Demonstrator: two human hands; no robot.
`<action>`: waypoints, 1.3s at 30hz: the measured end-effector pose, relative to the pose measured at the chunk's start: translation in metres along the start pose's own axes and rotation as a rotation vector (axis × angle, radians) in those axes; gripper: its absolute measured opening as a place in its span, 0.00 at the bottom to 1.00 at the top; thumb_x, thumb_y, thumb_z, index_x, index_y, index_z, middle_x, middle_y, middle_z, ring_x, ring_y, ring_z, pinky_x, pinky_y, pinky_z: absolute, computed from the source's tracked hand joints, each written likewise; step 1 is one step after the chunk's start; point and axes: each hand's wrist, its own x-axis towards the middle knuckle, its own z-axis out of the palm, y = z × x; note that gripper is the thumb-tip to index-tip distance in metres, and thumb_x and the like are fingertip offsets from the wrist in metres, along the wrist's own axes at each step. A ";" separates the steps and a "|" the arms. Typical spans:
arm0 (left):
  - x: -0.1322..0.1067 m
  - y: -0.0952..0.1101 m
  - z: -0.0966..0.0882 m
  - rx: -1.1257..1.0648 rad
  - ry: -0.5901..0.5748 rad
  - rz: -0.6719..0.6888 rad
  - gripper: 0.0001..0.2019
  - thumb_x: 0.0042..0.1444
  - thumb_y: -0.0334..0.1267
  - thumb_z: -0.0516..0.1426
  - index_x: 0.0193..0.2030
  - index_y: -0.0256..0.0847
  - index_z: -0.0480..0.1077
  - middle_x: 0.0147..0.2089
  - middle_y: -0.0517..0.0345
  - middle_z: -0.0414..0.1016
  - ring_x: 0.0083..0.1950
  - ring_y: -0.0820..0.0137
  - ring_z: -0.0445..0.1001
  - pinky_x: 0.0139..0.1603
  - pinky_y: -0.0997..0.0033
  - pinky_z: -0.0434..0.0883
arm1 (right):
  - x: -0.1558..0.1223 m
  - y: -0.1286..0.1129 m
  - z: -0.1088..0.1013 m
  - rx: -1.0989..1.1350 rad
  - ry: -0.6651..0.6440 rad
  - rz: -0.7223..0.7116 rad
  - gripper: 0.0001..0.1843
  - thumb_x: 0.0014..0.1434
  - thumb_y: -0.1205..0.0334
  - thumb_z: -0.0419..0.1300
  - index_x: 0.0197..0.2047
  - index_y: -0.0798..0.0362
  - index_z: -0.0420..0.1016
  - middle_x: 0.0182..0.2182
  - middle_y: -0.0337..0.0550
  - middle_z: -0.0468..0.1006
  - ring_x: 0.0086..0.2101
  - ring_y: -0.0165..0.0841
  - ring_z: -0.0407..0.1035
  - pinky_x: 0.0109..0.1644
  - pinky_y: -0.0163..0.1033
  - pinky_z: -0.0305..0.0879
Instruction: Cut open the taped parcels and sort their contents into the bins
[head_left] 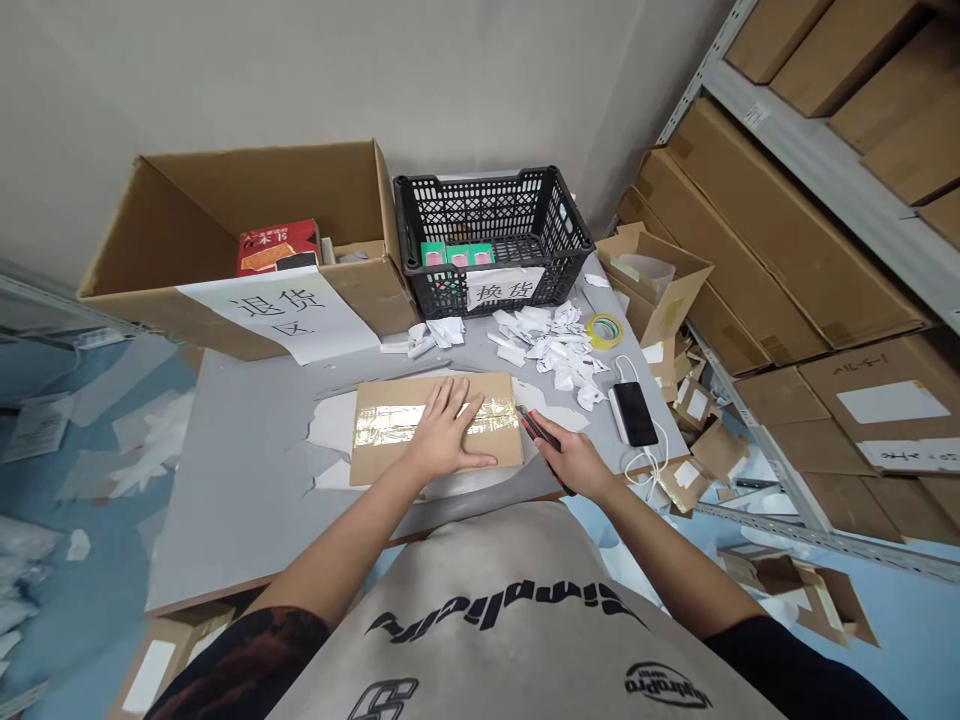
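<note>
A flat cardboard box [382, 460] lies on the table, with a strip of shiny clear tape [382, 424] running along its top. My left hand [446, 435] rests palm down on the box, fingers spread over the tape. In my right hand [577, 460] is a red and black box cutter [538, 430], its tip at the box's right end by the tape. Whether the blade touches the cardboard I cannot tell. Torn white covering on the tabletop shows around the box.
Behind stand a large open carton [165, 285] holding a red book [276, 247] and a black plastic crate [495, 220] with small green boxes. Crumpled paper scraps [559, 345], a yellow tape roll [604, 330] and a phone [636, 413] with a white cable lie on the right. Shelves [787, 90] of cartons flank the table.
</note>
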 end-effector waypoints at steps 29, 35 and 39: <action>-0.002 0.000 0.000 0.014 0.050 0.037 0.55 0.42 0.75 0.56 0.70 0.40 0.57 0.74 0.41 0.47 0.75 0.42 0.40 0.72 0.40 0.43 | -0.042 0.013 0.005 0.187 -0.061 0.087 0.30 0.60 0.50 0.58 0.66 0.40 0.66 0.30 0.36 0.80 0.28 0.34 0.71 0.38 0.43 0.72; -0.021 0.017 -0.006 0.029 0.064 0.076 0.40 0.55 0.66 0.54 0.66 0.39 0.61 0.65 0.41 0.64 0.66 0.48 0.59 0.67 0.48 0.57 | -0.025 0.032 0.021 0.427 0.163 0.103 0.42 0.57 0.46 0.61 0.70 0.47 0.52 0.30 0.36 0.75 0.29 0.33 0.69 0.36 0.40 0.69; -0.030 0.034 -0.010 0.112 0.039 0.051 0.42 0.52 0.63 0.59 0.67 0.37 0.58 0.65 0.39 0.62 0.62 0.47 0.61 0.64 0.48 0.59 | 0.016 0.024 0.036 0.424 0.236 0.011 0.33 0.47 0.50 0.69 0.54 0.51 0.68 0.39 0.41 0.76 0.39 0.37 0.71 0.47 0.43 0.68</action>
